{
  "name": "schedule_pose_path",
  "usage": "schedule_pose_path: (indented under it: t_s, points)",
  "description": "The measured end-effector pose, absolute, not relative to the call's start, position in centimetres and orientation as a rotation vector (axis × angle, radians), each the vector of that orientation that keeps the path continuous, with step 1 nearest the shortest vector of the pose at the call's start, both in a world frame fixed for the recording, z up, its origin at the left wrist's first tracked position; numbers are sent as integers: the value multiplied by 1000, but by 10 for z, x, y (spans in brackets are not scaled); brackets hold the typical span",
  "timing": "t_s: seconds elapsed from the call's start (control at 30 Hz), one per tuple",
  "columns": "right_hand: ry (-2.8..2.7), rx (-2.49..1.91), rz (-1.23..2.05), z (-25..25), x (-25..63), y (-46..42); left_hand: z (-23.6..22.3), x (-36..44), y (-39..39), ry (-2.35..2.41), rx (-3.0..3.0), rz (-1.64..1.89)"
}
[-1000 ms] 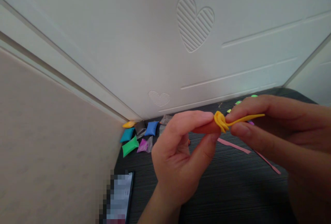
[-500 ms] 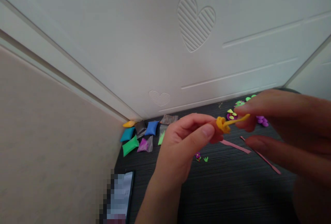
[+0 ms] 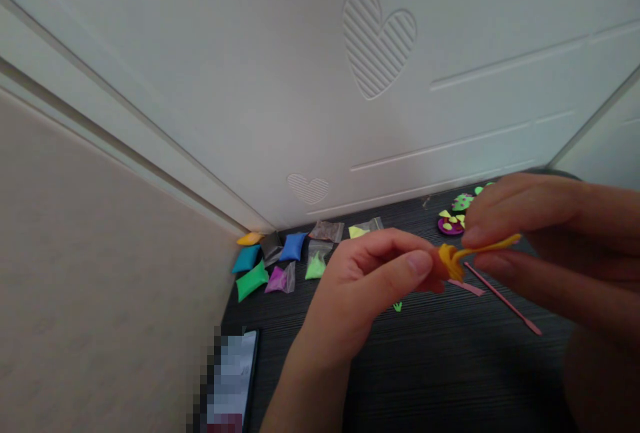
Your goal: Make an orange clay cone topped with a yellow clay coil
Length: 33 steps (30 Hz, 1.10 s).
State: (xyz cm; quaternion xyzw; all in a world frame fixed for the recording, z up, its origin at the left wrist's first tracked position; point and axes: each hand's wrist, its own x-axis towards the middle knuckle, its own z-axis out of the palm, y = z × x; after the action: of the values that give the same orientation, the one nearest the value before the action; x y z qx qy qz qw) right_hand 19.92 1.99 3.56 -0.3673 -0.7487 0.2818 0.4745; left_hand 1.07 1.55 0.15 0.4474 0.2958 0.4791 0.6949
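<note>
Between the fingertips of my left hand [image 3: 373,280] is a small coiled piece of yellow modelling clay [image 3: 451,262], held above the dark table. A thin strand of it stretches out to the right. My right hand [image 3: 545,240] pinches this strand between thumb and index finger, with the strand's tip poking out past them. Below the hands on the table lie a slim pink modelling tool [image 3: 510,303] and a flat pink tool [image 3: 469,287], the latter partly hidden by my left hand. A tiny green grass-shaped piece [image 3: 397,306] shows just under my left wrist.
Packets of coloured clay, such as a green one [image 3: 253,281] and a blue one [image 3: 293,246], lie at the back left. A phone [image 3: 233,380] is at the front left. Behind my right hand are a purple dish-like clay piece [image 3: 451,223] and a green one [image 3: 463,202]. A white panel [image 3: 240,86] rises behind.
My left hand has moved slightly right and down with the yellow clay. My right thumb and index finger, apart before, have closed on the strand.
</note>
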Motion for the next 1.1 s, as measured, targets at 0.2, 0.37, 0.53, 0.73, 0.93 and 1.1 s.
schedule_pose_path:
  t_s: [0.2,0.37,0.53,0.73,0.93,1.1]
  points:
    - [-1950,-863,634,38,199,22,2,10,14,583,971,1043]
    - [-1948,-875,623,37,196,22,3,10,15,572,975,1072]
    - [-1949,-891,582,37,197,20,5,10,15,576,983,1080]
    - [-1971,-895,529,38,194,19,6,10,16,541,958,1088]
    - [-1967,-942,456,34,196,20,7,11,15,541,944,1091]
    - [-1937,-954,423,33,203,21,7,12,16,578,915,1094]
